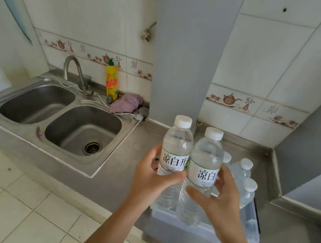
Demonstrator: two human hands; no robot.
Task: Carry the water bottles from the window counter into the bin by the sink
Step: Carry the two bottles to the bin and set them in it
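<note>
- Clear plastic water bottles with white caps and white labels are what matter here: two are carried upright, side by side and touching, above the near end of the translucent plastic bin (pixel 252 221) on the steel counter (pixel 131 158).
- Far left, the stainless double sink (pixel 81 130) with its curved tap (pixel 73 70), a yellow detergent bottle (pixel 111 81) and a crumpled lilac cloth (pixel 125 103) behind it.
- The left hand (pixel 148 178) holds the left bottle (pixel 176 143), thumb and fingers curled round the label, probably for a firm hold low on the body.
- The right hand (pixel 221 197) likewise wraps the right bottle (pixel 205 159).
- Further right, several capped bottles (pixel 246 166) already stand in the bin, so these two seem about to go into the free near end.
</note>
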